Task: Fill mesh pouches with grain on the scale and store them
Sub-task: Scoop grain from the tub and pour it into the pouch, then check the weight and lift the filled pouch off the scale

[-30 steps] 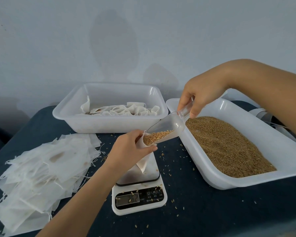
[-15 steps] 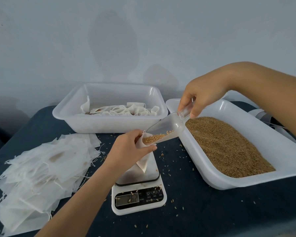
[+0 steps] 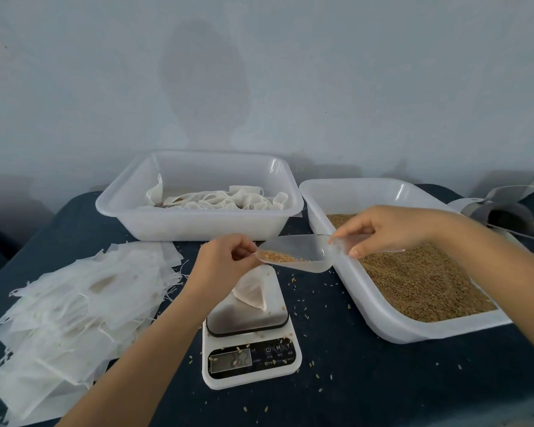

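Pouch (image 3: 252, 291) – white, bulging – held on scale (image 3: 249, 340) by left hand (image 3: 225, 263); right hand (image 3: 386, 229) grips scoop (image 3: 299, 252).

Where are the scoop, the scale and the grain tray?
scoop (image 3: 302, 255): head view, clear bowl.
scale (image 3: 250, 359): head view, front panel.
grain tray (image 3: 346, 189): head view, far rim.

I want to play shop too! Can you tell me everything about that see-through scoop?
The scoop looks like clear, slightly frosted plastic, with a wide flat-bottomed mouth and a short handle. It is held nearly level above the scale, beside the grain tray. The right hand pinches its handle; the left hand, holding the pouch, is at its mouth. A little brown grain lies near the front lip.
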{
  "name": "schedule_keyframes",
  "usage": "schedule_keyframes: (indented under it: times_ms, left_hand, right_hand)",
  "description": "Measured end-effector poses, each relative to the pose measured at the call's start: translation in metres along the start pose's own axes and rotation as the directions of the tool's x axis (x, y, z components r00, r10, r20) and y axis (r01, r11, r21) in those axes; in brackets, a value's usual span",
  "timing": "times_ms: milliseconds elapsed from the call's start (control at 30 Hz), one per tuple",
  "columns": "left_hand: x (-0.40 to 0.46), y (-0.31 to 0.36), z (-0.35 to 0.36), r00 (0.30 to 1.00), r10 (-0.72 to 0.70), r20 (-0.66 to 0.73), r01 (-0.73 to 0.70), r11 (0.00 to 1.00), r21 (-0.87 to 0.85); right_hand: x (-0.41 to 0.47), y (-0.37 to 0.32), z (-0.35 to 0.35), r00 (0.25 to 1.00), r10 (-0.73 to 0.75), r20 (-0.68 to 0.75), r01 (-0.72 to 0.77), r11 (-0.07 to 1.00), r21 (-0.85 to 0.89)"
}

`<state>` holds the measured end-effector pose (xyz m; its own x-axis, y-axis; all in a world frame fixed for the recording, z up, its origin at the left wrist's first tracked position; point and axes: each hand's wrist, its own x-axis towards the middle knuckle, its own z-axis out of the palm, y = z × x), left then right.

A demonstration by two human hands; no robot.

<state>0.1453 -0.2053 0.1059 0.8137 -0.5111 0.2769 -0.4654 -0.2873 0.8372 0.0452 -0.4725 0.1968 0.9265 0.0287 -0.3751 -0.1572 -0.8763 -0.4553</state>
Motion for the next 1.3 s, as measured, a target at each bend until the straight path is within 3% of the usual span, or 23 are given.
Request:
schedule_keyframes:
  times_ms: [167,267,400,500,633,733,967,1033,1100,1200,1267,1300]
  left_hand:
    - [0.007,0.0,-0.001,0.999,-0.009,-0.047,0.007,1.0,-0.029]
    - [0.011,0.001,-0.002,0.999,0.008,-0.05,-0.007,1.0,0.017]
    - [0.014,0.004,-0.003,0.998,0.039,-0.043,-0.035,0.996,0.079]
    - [0.017,0.012,-0.007,0.994,0.086,-0.069,-0.078,0.992,0.103]
    - [0.026,0.028,-0.015,0.981,0.171,-0.087,-0.148,0.964,0.223]
    - [0.031,0.042,-0.022,0.974,0.203,-0.101,-0.172,0.951,0.255]
    - [0.038,0.062,-0.03,0.975,0.186,-0.124,-0.152,0.958,0.243]
    - [0.039,0.065,-0.031,0.977,0.173,-0.122,-0.139,0.959,0.248]
    - [0.039,0.066,-0.033,0.98,0.165,-0.11,-0.134,0.96,0.247]
    - [0.04,0.067,-0.035,0.987,0.14,-0.081,-0.117,0.963,0.243]
    - [0.04,0.068,-0.037,0.99,0.118,-0.076,-0.098,0.97,0.223]
    - [0.04,0.068,-0.038,0.99,0.113,-0.081,-0.095,0.974,0.208]
  right_hand:
    - [-0.007,0.016,0.0,0.996,-0.027,-0.087,0.038,0.991,0.131]
    - [-0.016,0.029,0.0,0.978,-0.009,-0.211,0.058,0.972,0.229]
    - [-0.03,0.06,0.004,0.902,0.131,-0.412,0.041,0.922,0.385]
    - [-0.039,0.086,0.012,0.848,0.262,-0.46,0.004,0.866,0.499]
    - [-0.042,0.12,0.026,0.79,0.424,-0.444,-0.258,0.886,0.386]
    - [-0.043,0.14,0.039,0.79,0.509,-0.341,-0.424,0.856,0.295]
    - [-0.041,0.142,0.046,0.778,0.572,-0.258,-0.52,0.818,0.246]
    - [-0.042,0.127,0.043,0.765,0.593,-0.251,-0.574,0.805,0.153]
    - [-0.041,0.097,0.033,0.756,0.518,-0.4,-0.52,0.846,0.113]
    - [-0.029,0.016,0.02,0.704,0.222,-0.674,-0.093,0.971,0.222]
    - [-0.013,-0.046,0.026,0.778,0.055,-0.626,0.192,0.928,0.32]
    - [-0.002,-0.072,0.033,0.84,-0.016,-0.543,0.232,0.914,0.332]
